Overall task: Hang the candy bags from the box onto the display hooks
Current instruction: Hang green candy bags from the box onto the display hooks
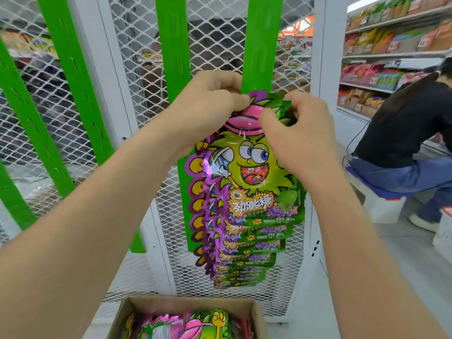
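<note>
Head view: the left hand (210, 104) pinches the top-left edge of the front candy bag (252, 167), held against the green display strip (264, 45). The right hand (298, 133) pinches its top-right corner. The foil looks light, floppy and slick, so the top header seems the safest hold.

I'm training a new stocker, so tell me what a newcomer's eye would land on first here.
First, the bright candy bags with a grinning green cartoon face, hanging in an overlapping column mid-frame against the green strip. The left grip and right grip pinch the top of the front bag. Below, an open cardboard box holds more bags, and a person sits at the right.
</note>
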### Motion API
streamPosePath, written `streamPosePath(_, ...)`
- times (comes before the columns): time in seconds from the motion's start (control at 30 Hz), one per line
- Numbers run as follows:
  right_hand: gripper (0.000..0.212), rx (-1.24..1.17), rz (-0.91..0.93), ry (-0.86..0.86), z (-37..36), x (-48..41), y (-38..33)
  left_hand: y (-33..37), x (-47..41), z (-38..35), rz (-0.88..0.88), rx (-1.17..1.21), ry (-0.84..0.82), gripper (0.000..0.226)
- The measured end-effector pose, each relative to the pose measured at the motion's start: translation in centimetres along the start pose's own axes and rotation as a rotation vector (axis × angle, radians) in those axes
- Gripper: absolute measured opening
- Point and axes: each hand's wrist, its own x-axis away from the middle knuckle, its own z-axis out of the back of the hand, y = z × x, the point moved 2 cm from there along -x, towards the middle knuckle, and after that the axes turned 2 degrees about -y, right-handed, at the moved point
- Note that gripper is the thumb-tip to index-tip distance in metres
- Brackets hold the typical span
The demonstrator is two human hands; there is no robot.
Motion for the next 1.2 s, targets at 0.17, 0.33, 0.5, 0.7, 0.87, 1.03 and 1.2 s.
streamPosePath(0.17, 0.022, -0.159, 0.027, 0.062, 0.1, 0.5, -0.4, 1.1, 0.6, 0.1, 0.025, -0.044, 0.031, 0.037)
streamPosePath(0.33, 0.035, -0.231, 0.026, 0.081, 0.3, -0.2, -0.6, 2.0, 0.5, 0.3, 0.046, -0.014, -0.032, 0.035)
streamPosePath(0.5, 0.035, -0.274, 0.009, 0.097, 0.2, -0.7, -1.1, 2.3, 0.6, 0.5, -0.011, -0.025, -0.011, 0.044)
streamPosePath(0.7, 0.039, -0.328, -0.017, 0.108, -0.1, -1.1, -1.2, 2.0, 0.4, 0.3, 0.008, 0.028, -0.036, 0.037)
streamPosePath(0.87, 0.038, -0.276, -0.011, 0.059, -0.4, -0.7, 0.1, 1.0, 0.2, 0.1, -0.009, -0.079, -0.014, 0.041)
streamPosePath(1.03, 0.024, -0.105, -0.016, 0.107, -0.9, 1.1, 1.4, -0.9, 0.3, 0.2, -0.117, -0.232, 0.118, 0.017)
streamPosePath(1.2, 0.023, 0.04, 0.318, 0.307, -1.7, 5.2, 0.9, -3.0, 4.5, -1.0, -0.333, -0.493, 0.368, 0.027)
